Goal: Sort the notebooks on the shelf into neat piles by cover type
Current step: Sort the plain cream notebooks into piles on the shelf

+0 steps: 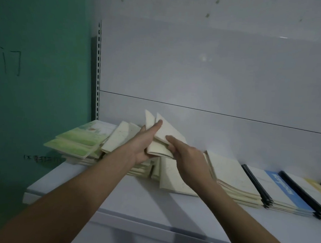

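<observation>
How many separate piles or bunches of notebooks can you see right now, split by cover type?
Green illustrated-cover piles: 1
Plain cream-cover piles on the white shelf: 3
Cream notebooks bunch held in both hands: 1
Black-spined blue-and-white cover piles: 2
Total: 7

Cream notebooks (160,140) tilted above the shelf (132,198), green-cover pile (79,140) left, cream pile (233,180) and black-spined pile (290,193) right
</observation>
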